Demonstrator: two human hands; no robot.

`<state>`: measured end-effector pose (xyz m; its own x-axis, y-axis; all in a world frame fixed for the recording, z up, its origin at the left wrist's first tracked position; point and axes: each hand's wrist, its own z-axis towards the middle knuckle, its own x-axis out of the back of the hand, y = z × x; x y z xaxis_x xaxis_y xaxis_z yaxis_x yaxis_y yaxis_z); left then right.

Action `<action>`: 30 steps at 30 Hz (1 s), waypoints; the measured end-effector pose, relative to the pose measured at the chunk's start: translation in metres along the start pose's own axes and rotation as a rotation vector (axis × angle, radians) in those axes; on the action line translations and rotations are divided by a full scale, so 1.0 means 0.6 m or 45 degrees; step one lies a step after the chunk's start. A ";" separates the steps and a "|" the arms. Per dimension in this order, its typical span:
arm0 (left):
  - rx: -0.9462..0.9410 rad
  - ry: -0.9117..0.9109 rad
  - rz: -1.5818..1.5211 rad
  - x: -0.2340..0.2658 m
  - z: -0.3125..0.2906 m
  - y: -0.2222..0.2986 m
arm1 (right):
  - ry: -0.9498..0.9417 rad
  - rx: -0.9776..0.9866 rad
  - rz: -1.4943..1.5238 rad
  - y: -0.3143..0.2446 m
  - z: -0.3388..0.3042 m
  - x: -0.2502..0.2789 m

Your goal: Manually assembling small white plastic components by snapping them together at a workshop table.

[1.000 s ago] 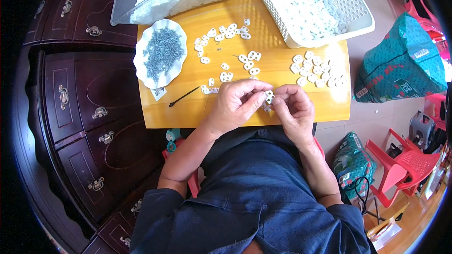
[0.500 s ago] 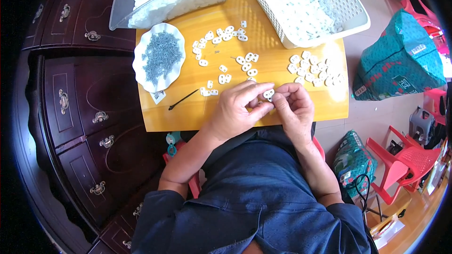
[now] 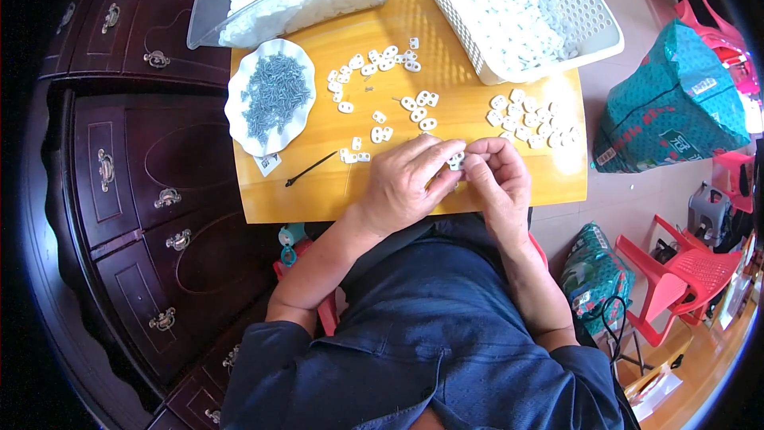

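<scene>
Between my two hands, over the near part of the yellow table (image 3: pixel 334 199), is a small white plastic piece with two holes (image 3: pixel 456 160). My left hand (image 3: pixel 404 179) pinches it between thumb and fingers from the left. From the right, my right hand (image 3: pixel 500 179) grips its edge with thumb and curled forefinger. Fingertips cover part of the piece. Similar white two-hole pieces (image 3: pixel 419 114) lie just beyond my left hand. Another group of white pieces (image 3: pixel 533 118) is spread beyond my right hand. A scalloped white dish (image 3: pixel 233 99) on the left holds many small grey screws (image 3: pixel 276 95).
A clear bin (image 3: pixel 208 28) and a white perforated basket (image 3: pixel 601 40), both heaped with white pieces, stand at the back. A thin black stick (image 3: pixel 310 170) lies left of my hands. Dark wooden drawers (image 3: pixel 119 143) flank the left; teal bags (image 3: pixel 672 103) and red chairs (image 3: pixel 676 279) the right.
The white piece has turned slightly between my fingers, and my left thumb and fingers have shifted a little around it. Both hands stay in nearly the same place.
</scene>
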<state>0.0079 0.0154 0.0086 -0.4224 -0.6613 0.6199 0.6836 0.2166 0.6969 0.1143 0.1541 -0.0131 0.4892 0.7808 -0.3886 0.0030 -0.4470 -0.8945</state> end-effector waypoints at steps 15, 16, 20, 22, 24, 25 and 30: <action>0.101 -0.063 -0.141 0.004 -0.005 0.000 | -0.127 -0.092 -0.019 0.000 0.000 0.015; 0.153 -0.102 -0.210 0.007 -0.003 0.003 | -0.126 -0.092 -0.018 0.001 0.000 0.016; 0.268 -0.236 -0.368 0.021 0.002 -0.002 | -0.107 -0.040 -0.003 0.010 -0.001 0.013; 0.276 -0.220 -0.426 0.021 0.001 -0.008 | -0.102 -0.023 0.009 0.014 -0.001 0.013; 0.284 -0.203 -0.481 0.022 -0.001 -0.012 | -0.130 -0.013 -0.071 0.016 -0.002 0.014; 0.321 -0.213 -0.523 0.023 -0.001 -0.012 | -0.130 -0.013 -0.071 0.017 -0.002 0.013; 0.416 -0.261 -0.645 0.021 -0.006 -0.020 | -0.138 0.037 -0.211 0.020 -0.002 0.016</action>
<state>-0.0035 0.0016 0.0068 -0.7730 -0.5955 0.2186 0.1663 0.1423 0.9758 0.1199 0.1556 -0.0274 0.3873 0.8859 -0.2553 0.0500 -0.2967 -0.9537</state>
